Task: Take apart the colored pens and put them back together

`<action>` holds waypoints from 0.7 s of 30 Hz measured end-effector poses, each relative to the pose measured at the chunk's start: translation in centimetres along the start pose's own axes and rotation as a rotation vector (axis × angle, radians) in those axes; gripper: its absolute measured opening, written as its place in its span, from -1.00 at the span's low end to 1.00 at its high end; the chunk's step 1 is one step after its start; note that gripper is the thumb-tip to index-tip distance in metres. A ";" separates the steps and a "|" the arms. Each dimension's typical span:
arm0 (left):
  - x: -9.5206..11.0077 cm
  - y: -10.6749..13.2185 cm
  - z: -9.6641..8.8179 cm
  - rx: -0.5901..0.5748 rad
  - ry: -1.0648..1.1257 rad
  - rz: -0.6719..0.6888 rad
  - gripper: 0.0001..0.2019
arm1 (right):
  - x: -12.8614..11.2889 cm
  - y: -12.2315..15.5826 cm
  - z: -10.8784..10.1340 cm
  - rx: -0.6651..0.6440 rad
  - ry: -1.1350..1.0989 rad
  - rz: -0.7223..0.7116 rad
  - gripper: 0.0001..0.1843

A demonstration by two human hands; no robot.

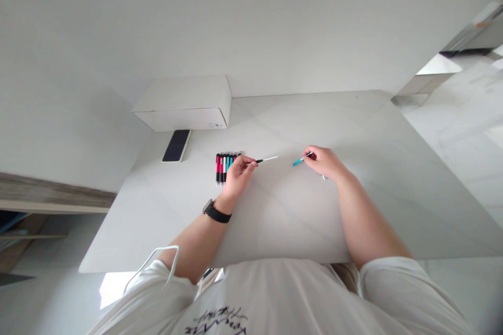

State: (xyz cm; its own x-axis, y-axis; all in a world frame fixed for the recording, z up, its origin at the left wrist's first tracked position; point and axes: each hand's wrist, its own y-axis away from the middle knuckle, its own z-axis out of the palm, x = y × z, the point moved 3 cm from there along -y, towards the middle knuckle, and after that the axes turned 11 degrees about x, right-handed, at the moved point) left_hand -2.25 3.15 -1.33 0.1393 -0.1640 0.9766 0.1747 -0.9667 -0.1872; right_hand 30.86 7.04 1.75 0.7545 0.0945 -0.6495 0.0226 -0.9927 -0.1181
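My left hand (238,174) pinches a black pen part with a thin white refill (270,158) sticking out to the right. Just behind and left of that hand, several pens (221,168) in red, white and blue with black ends lie side by side, partly covered by my fingers. My right hand (321,161) has its fingers closed on a blue pen barrel (297,162), whose blue end points left toward the refill; a gap separates the two. Under the right hand a small silvery tip (324,177) shows; I cannot tell whether it is held or lying on the table.
A long white box (181,110) stands against the wall at the back left of the pale table (283,220). In front of it lies a phone (176,145) with a dark screen. A white cable loop (173,261) hangs by my left arm.
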 end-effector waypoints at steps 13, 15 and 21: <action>0.0 0.0 0.1 0.001 0.041 -0.015 -0.70 | -2.0 0.4 -0.3 0.030 0.088 -0.225 -0.87; 0.1 0.0 0.1 -0.002 0.040 -0.017 -0.70 | -2.0 0.4 -0.3 0.033 0.103 -0.229 -0.87; 0.0 0.0 0.1 -0.009 0.052 -0.027 -0.69 | -1.9 0.4 -0.4 0.049 0.024 -0.176 -0.85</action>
State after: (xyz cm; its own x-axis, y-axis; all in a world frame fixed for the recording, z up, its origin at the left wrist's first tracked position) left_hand -2.13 3.16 -1.36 0.0837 -0.1475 0.9855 0.1692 -0.9725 -0.1599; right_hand 29.72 6.38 3.26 0.7571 0.2645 -0.5973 0.1248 -0.9561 -0.2652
